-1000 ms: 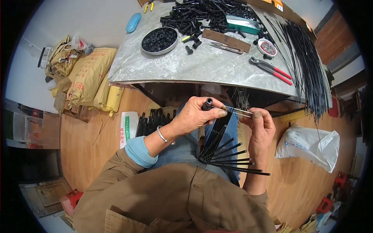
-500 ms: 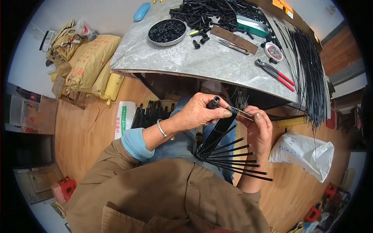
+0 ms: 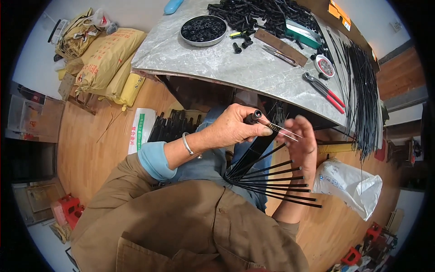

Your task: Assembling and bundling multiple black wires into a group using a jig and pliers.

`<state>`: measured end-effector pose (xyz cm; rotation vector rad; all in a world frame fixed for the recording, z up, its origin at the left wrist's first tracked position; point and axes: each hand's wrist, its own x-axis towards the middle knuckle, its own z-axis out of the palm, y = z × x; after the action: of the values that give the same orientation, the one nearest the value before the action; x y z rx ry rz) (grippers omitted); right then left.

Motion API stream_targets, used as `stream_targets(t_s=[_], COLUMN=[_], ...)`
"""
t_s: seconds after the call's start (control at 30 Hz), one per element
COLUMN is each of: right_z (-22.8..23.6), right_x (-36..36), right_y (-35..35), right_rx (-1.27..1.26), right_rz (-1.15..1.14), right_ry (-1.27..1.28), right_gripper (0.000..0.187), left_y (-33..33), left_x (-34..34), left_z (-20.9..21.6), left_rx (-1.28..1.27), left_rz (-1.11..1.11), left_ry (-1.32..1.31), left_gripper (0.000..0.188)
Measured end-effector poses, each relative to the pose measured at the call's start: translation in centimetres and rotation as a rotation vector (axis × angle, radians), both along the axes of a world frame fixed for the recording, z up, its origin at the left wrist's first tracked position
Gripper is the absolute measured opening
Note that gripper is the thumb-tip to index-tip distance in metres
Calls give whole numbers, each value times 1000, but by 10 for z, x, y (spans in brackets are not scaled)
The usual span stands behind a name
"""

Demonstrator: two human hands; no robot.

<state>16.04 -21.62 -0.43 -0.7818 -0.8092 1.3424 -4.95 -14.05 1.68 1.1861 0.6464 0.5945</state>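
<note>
My left hand (image 3: 240,124) is closed around a short black tube (image 3: 253,117) with a hollow round end. Between its thumb and fingers it also pinches a small dark ringed or coiled piece (image 3: 273,127), from which two thin metal prongs (image 3: 290,135) stick out to the right. Beside the prong tips is my right hand (image 3: 301,140), fingers apart and partly blurred, gripping nothing that I can make out. Below both hands, a bundle of black rods (image 3: 276,185) fans out to the right over my lap. A black shaft (image 3: 258,147) rises from it toward the table.
On the grey table (image 3: 199,63) are a round tray of small black rings (image 3: 204,31), a heap of black tubular parts (image 3: 263,13), tweezers (image 3: 278,55), red-handled pincers (image 3: 324,93) and a small dish (image 3: 324,66). Long black rods (image 3: 364,99) overhang its right edge. A white sack (image 3: 349,183) lies on the floor.
My right hand has loosened from the metal prongs, its fingers now spread beside them. My left hand keeps its hold on the tube. The whole view has shifted slightly.
</note>
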Motion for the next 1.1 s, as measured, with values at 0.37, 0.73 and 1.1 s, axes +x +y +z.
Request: stream_targets(t_s=[0.37,0.73,1.1], right_z=[-11,-24,-14], right_x=[-78,-88,-86], right_y=[-4,3,3], right_rx=[-247,-235,-221], right_rz=[-4,53,36], right_ry=[-30,68,39], right_gripper=[21,22,24], left_y=[1,-6,-19], left_x=[-11,15,-23], left_z=[1,-28,-50], left_rx=[-124,-372,-582], left_rz=[74,339,128], left_ry=[-65,-78,-433], left_gripper=[22,17,31])
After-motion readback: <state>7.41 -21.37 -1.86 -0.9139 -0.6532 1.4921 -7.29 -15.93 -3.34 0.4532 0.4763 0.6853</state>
